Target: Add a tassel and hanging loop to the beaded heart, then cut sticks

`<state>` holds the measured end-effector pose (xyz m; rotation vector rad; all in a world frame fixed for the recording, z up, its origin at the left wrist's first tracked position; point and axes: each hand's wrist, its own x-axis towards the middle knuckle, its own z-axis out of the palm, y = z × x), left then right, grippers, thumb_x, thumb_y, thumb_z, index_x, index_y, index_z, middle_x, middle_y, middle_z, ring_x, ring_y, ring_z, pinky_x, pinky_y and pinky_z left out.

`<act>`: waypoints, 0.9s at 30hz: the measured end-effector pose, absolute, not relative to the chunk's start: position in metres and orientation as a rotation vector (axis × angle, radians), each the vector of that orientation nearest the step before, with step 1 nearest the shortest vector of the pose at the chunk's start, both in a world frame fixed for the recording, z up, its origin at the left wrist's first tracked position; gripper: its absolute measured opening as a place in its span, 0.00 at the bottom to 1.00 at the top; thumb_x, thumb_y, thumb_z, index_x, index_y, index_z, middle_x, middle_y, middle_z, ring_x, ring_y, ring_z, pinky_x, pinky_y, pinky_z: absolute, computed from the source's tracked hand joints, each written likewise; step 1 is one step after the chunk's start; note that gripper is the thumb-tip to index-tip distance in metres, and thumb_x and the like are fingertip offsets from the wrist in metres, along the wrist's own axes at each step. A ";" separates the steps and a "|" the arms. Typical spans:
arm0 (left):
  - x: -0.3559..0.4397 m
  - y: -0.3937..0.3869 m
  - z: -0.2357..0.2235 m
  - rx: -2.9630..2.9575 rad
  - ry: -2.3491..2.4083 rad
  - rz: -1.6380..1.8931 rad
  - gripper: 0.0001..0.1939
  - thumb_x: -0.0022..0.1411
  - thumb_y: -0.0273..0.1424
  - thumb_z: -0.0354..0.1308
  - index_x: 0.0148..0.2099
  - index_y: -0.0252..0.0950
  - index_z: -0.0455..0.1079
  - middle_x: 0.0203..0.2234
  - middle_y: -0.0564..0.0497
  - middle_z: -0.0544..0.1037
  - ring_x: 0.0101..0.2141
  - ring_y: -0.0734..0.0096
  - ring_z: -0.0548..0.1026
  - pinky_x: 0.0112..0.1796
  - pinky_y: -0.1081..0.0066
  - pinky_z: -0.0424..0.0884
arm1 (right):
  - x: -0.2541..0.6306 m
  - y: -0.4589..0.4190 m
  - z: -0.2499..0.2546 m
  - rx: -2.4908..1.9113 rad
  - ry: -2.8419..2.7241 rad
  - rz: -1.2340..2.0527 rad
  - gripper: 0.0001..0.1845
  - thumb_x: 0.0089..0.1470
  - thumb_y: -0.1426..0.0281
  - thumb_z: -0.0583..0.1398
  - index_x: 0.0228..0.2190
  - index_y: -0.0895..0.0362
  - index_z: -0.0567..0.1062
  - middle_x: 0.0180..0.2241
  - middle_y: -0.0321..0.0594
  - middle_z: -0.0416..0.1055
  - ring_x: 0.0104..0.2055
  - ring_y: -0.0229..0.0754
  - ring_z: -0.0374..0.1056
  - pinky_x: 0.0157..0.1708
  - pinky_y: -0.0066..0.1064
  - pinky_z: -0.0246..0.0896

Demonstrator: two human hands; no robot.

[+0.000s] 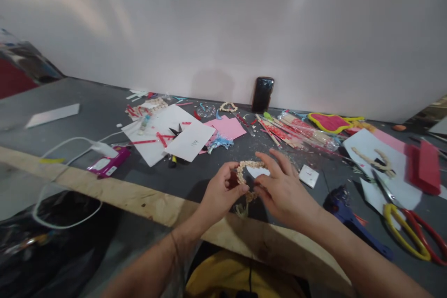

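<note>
Close to the table's front edge, my left hand (225, 190) pinches the near-left side of a cream beaded bracelet (240, 173) between thumb and fingers. My right hand (284, 188) grips the bracelet's right side, thumb low and the upper fingers raised and bent over the top. The beads form a loop with an opening in the middle. A pale green tassel (241, 210) hangs under the bracelet, below my left thumb. The bracelet's right end is partly hidden by my right fingers. A small white square tile (308, 176) lies right of my right hand.
Scissors (407, 228) with yellow and red handles and a blue glue gun (352, 223) lie at the right. A phone (263, 94) leans against the white panel. White papers (190, 142), wrapped sticks (296, 130) and a purple box (109, 162) with a white cable surround the work spot.
</note>
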<state>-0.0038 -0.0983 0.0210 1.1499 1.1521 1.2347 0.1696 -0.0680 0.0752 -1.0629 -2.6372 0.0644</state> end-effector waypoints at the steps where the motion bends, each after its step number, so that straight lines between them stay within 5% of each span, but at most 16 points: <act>1: -0.002 -0.098 0.022 1.151 1.152 1.227 0.25 0.51 0.31 0.62 0.50 0.37 0.58 0.33 0.51 0.73 0.34 0.70 0.71 0.37 0.71 0.67 | 0.170 -0.068 0.075 -1.047 -2.621 0.088 0.08 0.52 0.72 0.55 0.27 0.56 0.74 0.57 0.47 0.55 0.61 0.60 0.40 0.52 0.58 0.48; 6: -0.001 -0.098 0.025 1.107 1.169 1.184 0.24 0.50 0.29 0.63 0.49 0.36 0.60 0.31 0.52 0.73 0.32 0.71 0.71 0.36 0.71 0.67 | 0.190 -0.057 0.087 -1.028 -2.346 0.223 0.09 0.55 0.71 0.52 0.27 0.55 0.70 0.50 0.47 0.62 0.55 0.52 0.52 0.51 0.48 0.51; 9: -0.001 -0.100 0.025 1.096 1.175 1.165 0.23 0.49 0.29 0.63 0.48 0.36 0.61 0.30 0.52 0.72 0.31 0.72 0.70 0.34 0.72 0.67 | 0.209 -0.041 0.098 -1.200 -1.994 0.417 0.08 0.58 0.65 0.50 0.31 0.53 0.67 0.39 0.44 0.68 0.42 0.45 0.64 0.41 0.39 0.59; 12: 0.000 -0.103 0.024 1.150 1.152 1.120 0.22 0.50 0.28 0.62 0.47 0.37 0.62 0.30 0.53 0.71 0.31 0.73 0.69 0.34 0.74 0.65 | 0.218 -0.032 0.101 -1.356 -1.794 0.584 0.12 0.58 0.60 0.50 0.33 0.53 0.67 0.30 0.40 0.68 0.32 0.41 0.64 0.30 0.33 0.59; 18: 0.007 -0.109 0.026 1.240 1.121 1.043 0.21 0.52 0.27 0.61 0.48 0.38 0.62 0.34 0.51 0.72 0.34 0.71 0.70 0.35 0.74 0.65 | 0.198 -0.039 0.082 -1.130 -2.280 0.846 0.13 0.54 0.61 0.55 0.39 0.54 0.71 0.43 0.41 0.70 0.46 0.44 0.64 0.45 0.36 0.57; 27: 0.008 -0.114 0.023 1.259 1.164 1.002 0.22 0.51 0.27 0.61 0.49 0.39 0.61 0.38 0.49 0.73 0.37 0.68 0.71 0.36 0.73 0.66 | 0.184 -0.041 0.083 -1.181 -2.248 1.006 0.11 0.55 0.63 0.54 0.30 0.55 0.73 0.33 0.38 0.72 0.36 0.40 0.67 0.39 0.33 0.59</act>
